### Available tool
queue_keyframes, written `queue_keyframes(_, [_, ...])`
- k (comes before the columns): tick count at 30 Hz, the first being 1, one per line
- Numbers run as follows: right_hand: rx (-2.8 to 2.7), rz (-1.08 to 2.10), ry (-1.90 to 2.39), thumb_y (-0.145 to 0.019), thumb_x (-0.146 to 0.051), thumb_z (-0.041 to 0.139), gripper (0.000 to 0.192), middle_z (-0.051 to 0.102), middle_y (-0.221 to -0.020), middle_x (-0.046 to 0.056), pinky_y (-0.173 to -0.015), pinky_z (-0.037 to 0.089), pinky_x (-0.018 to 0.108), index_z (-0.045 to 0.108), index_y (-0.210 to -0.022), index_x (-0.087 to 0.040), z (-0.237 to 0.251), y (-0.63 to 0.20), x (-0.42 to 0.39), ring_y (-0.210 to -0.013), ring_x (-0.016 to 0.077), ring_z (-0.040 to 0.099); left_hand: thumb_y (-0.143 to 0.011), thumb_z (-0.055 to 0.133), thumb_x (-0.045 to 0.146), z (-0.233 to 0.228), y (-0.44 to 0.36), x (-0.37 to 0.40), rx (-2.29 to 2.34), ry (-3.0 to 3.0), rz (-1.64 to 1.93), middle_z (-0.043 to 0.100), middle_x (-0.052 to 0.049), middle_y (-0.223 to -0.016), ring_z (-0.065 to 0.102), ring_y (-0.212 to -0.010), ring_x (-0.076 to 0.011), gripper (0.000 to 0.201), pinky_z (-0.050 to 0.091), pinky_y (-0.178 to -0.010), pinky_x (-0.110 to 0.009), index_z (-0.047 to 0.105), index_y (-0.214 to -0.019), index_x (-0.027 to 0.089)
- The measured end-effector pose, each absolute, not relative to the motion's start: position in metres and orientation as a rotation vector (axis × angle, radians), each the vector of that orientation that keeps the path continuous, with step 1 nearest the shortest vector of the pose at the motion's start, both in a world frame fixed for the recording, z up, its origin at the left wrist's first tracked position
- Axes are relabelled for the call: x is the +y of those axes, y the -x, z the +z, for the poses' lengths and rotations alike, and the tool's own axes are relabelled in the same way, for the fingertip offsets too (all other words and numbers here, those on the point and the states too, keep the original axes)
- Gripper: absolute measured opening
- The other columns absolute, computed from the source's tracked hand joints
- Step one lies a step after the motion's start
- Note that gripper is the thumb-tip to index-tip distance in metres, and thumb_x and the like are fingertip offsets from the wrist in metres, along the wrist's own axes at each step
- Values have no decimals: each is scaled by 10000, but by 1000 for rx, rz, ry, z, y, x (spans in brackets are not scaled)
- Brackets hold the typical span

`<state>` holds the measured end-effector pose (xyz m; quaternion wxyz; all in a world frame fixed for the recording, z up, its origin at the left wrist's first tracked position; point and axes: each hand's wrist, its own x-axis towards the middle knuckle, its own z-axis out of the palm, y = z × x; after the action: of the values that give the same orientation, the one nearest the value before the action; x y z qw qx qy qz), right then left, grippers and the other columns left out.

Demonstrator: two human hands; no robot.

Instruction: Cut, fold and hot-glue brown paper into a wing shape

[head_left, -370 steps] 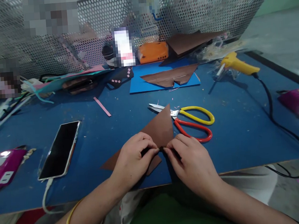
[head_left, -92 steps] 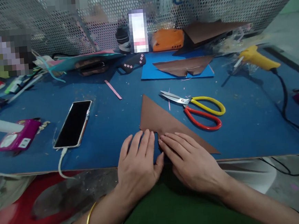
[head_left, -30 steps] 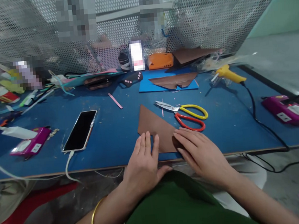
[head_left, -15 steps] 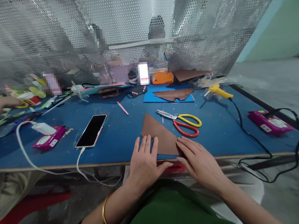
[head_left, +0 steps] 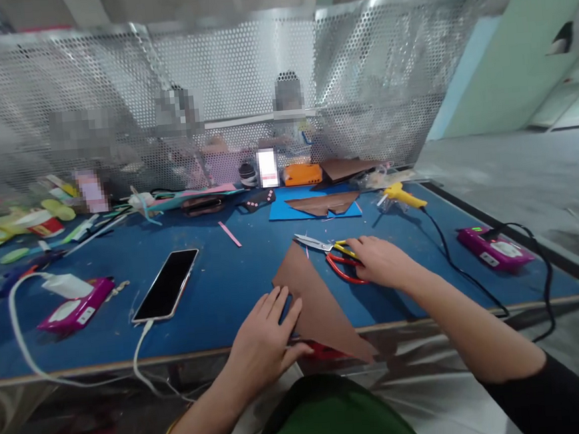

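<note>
A brown triangular sheet (head_left: pixel 317 302) lies at the front edge of the blue table (head_left: pixel 235 285), its lower corner hanging past the edge. My left hand (head_left: pixel 266 340) presses flat on the sheet's left side, fingers spread. My right hand (head_left: pixel 379 261) has reached out over the scissors (head_left: pixel 328 254) with yellow and red handles and covers those handles; whether its fingers have closed on them cannot be told. The blades point left, just beyond the sheet's top corner.
A phone (head_left: pixel 166 293) on a white cable lies left of the sheet. Pink chargers (head_left: pixel 76 311) (head_left: pixel 495 254) sit at both sides. A yellow glue gun (head_left: pixel 402 196) with a black cord, a blue sheet (head_left: pixel 313 208) with brown pieces and a perforated metal screen (head_left: pixel 230 94) stand behind.
My right hand left the brown sheet and moved forward onto the scissors' handles. The sheet slid toward me over the table edge. The view tilted upward.
</note>
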<state>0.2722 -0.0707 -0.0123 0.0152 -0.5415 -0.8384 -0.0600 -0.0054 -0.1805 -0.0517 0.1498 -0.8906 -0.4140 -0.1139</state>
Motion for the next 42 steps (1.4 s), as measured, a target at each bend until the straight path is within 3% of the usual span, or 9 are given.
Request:
queue_keyframes(6, [-2543,-184,1851,-760,-114,568,323,679,-836,94,-583,346,283,583,-1082,-135,-17,-298,-79,-733,225,657,-855,551,203,-57,19,-189,-1192,2593,-378,530,-179,-1451,489,-1355,-325,537,482,-1064,-493,519,-1385,123])
queue_keyframes(11, [-2248,-327,2062,-833,-160,534,328,674,-796,160,-551,389,330,557,-1141,-50,-28,-334,-98,-673,300,665,-793,457,125,-64,10,-193,-1288,2519,-561,594,-164,-1388,528,-1323,-300,544,497,-1060,-469,576,-1319,61])
queue_keyframes(13, [-2228,-367,2012,-876,-206,517,337,675,-853,194,-596,453,377,560,-1163,-34,-29,-334,-105,-739,331,672,-813,423,102,-64,7,-190,-1254,2510,-576,607,-158,-1374,547,-1304,-290,550,506,-1051,-459,558,-1344,51])
queue_keyframes(16, [-2355,-343,1764,-895,-262,550,403,653,-1155,194,-856,514,436,554,-1267,-106,-29,-316,-113,-1048,322,641,-850,359,49,-63,10,-179,-1197,2540,-597,618,-114,-1370,570,-1285,-255,577,518,-1038,-447,522,-1399,115])
queue_keyframes(20, [-2481,-165,1150,-853,-140,562,542,571,-1385,144,-1027,479,461,492,-1389,-163,-28,-278,-108,-1276,260,535,-926,346,100,-50,23,-158,-1159,2683,-665,642,-63,-1348,571,-1286,-213,534,511,-1048,-441,515,-1417,222])
queue_keyframes(26, [-2577,-187,699,-905,-59,490,403,675,-1295,74,-1027,498,427,639,-1250,-203,-25,-259,-79,-1252,210,586,-957,379,188,-20,41,-132,-1141,2936,-668,630,-10,-1367,491,-1361,-180,477,421,-1124,-440,543,-1382,327])
queue_keyframes(29, [-2540,-237,698,-938,-49,421,429,676,-1295,94,-977,535,397,604,-1308,-168,-26,-262,-81,-1199,204,628,-957,421,239,-11,46,-123,-1154,2938,-588,591,-29,-1412,435,-1404,-208,460,375,-1150,-482,524,-1401,309])
queue_keyframes(35, [-2437,-740,1012,-911,-16,411,401,671,-1244,232,-851,582,448,623,-1250,2,-41,-249,-112,-1150,337,651,-960,349,166,4,61,-118,-1573,2556,-659,600,-78,-1400,539,-1320,-223,468,489,-1073,-442,541,-1386,185])
queue_keyframes(42, [-2494,-548,1202,-900,-76,467,372,686,-1228,207,-861,586,449,647,-1224,-43,-54,-242,-125,-1110,315,664,-995,456,338,-4,43,-156,-1614,2461,-765,666,-73,-1313,612,-1237,-235,375,534,-1030,-433,603,-1309,194])
